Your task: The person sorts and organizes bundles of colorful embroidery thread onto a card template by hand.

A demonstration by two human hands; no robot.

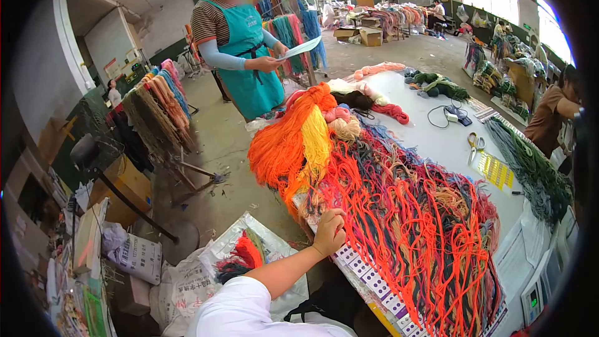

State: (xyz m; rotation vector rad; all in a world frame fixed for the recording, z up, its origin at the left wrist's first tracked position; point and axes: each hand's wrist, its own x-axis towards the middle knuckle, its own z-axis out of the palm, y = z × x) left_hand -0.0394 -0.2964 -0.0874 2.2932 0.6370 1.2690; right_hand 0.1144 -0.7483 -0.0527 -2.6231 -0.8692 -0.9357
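My left hand (329,232) reaches out from a white sleeve to the near edge of the table. Its fingers are curled closed beside a wide pile of loose yarn strands (399,212) in red-orange, dark grey and tan. Whatever the fingers may hold is too small to make out. Just beyond the hand lie a bright orange yarn hank (281,140) and a yellow hank (315,143). Below the pile, a white card strip with dark dots (374,282) runs along the table edge. My right hand does not show.
Scissors (475,147), a yellow label sheet (496,170) and green yarn (530,175) lie on the white table (430,115). A person in a teal apron (249,56) stands across, holding paper. A lamp (128,196) and a sack with yarn scraps (249,256) are at left.
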